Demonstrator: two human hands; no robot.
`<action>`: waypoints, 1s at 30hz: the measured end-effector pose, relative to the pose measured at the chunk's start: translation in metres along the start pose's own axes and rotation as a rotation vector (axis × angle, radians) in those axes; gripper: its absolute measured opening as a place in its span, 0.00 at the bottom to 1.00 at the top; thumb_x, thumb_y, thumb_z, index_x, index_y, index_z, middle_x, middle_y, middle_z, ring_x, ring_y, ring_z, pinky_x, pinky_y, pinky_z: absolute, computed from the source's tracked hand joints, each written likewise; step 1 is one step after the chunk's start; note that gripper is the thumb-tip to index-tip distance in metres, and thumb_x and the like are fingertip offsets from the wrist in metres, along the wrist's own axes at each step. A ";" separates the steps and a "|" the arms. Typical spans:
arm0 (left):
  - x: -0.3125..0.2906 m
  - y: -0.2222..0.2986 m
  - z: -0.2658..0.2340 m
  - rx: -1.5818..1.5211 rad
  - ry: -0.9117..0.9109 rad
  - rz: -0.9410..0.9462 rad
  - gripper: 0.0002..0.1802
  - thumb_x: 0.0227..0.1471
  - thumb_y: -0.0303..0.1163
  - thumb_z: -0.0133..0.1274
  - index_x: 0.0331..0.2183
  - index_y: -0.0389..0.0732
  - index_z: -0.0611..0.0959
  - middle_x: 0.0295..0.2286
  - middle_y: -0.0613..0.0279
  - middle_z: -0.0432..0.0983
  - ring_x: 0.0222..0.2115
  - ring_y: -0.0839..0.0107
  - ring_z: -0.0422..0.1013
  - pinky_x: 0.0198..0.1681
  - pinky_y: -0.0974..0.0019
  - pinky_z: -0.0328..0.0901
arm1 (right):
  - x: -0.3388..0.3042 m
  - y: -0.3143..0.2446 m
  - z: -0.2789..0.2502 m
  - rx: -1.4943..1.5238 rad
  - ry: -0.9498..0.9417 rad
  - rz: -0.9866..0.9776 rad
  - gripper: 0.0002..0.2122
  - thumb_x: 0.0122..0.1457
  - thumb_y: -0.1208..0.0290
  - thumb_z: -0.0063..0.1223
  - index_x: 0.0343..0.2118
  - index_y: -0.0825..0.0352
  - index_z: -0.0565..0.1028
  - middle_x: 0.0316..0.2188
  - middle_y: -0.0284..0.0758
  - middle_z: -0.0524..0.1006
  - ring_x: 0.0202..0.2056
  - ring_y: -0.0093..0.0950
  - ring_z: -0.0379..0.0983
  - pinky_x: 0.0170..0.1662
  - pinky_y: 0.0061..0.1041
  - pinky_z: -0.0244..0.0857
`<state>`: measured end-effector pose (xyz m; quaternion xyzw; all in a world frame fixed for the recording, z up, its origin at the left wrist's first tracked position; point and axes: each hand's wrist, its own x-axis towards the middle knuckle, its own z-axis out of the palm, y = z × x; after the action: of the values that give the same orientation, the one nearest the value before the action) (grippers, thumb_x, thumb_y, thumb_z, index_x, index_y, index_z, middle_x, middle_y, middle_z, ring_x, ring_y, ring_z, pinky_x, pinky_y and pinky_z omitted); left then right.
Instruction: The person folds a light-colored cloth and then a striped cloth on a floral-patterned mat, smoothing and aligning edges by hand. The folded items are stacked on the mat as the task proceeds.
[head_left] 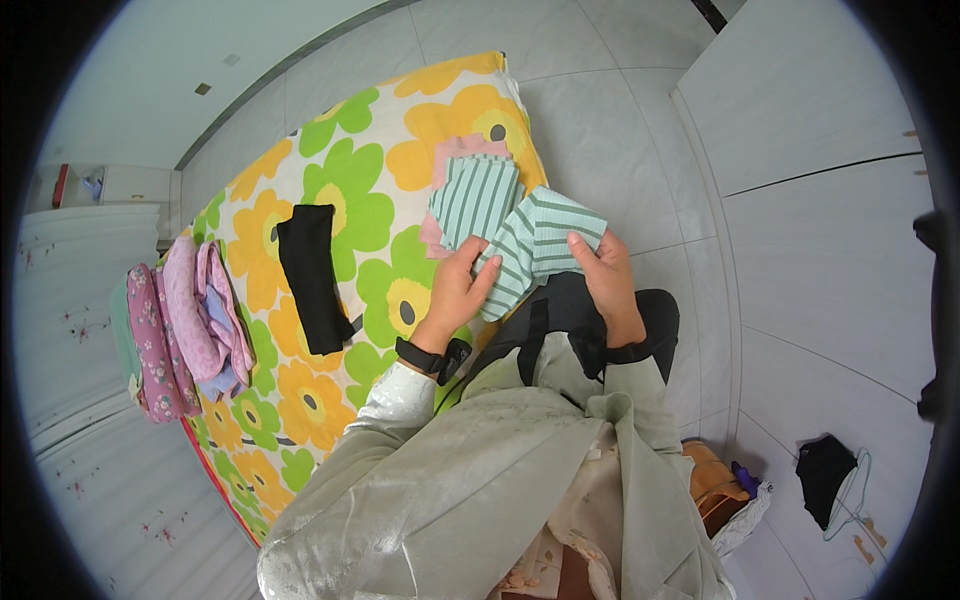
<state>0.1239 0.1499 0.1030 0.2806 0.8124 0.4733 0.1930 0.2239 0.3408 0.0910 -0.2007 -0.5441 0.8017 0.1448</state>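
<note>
A mint-green cloth with darker green stripes (545, 240) is held between my two hands over my lap, partly folded over itself. My left hand (462, 287) pinches its left part, thumb on top. On its right edge my right hand (606, 275) is closed, the thumb pressing the fabric. Just beyond my left hand lies a second striped green cloth (470, 195), folded, on top of a pink cloth (458, 146). Both rest on the flowered bed cover (370, 215). What the fingers do beneath the held cloth is hidden.
A folded black garment (318, 280) lies on the bed to the left. Farther left sits a pile of pink and purple folded clothes (190, 330). Pale cabinets (820, 250) stand at the right, with a wooden bucket (715, 485) and a black garment on a hanger (825, 478).
</note>
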 end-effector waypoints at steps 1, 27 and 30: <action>0.000 0.003 0.000 0.022 0.029 0.020 0.06 0.53 0.29 0.51 0.30 0.36 0.74 0.18 0.66 0.62 0.20 0.79 0.57 0.24 0.73 0.55 | 0.000 0.001 0.000 0.022 0.010 -0.007 0.13 0.61 0.75 0.47 0.47 0.74 0.71 0.40 0.31 0.76 0.40 0.17 0.70 0.46 0.19 0.63; 0.011 0.001 -0.039 -0.471 -0.381 -0.150 0.12 0.53 0.34 0.55 0.35 0.35 0.80 0.28 0.72 0.76 0.31 0.83 0.66 0.38 0.74 0.62 | -0.001 0.000 -0.025 0.329 -0.058 0.184 0.14 0.64 0.68 0.42 0.47 0.73 0.71 0.39 0.30 0.75 0.40 0.18 0.70 0.46 0.18 0.62; 0.011 0.001 -0.040 -0.386 -0.399 -0.102 0.11 0.53 0.32 0.55 0.36 0.35 0.80 0.29 0.72 0.76 0.31 0.83 0.67 0.37 0.75 0.62 | 0.001 0.005 -0.024 0.373 -0.034 0.225 0.14 0.64 0.68 0.42 0.46 0.73 0.71 0.39 0.30 0.76 0.39 0.17 0.70 0.45 0.18 0.62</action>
<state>0.0922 0.1311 0.1225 0.2849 0.6661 0.5444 0.4227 0.2344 0.3591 0.0779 -0.2165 -0.3629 0.9028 0.0799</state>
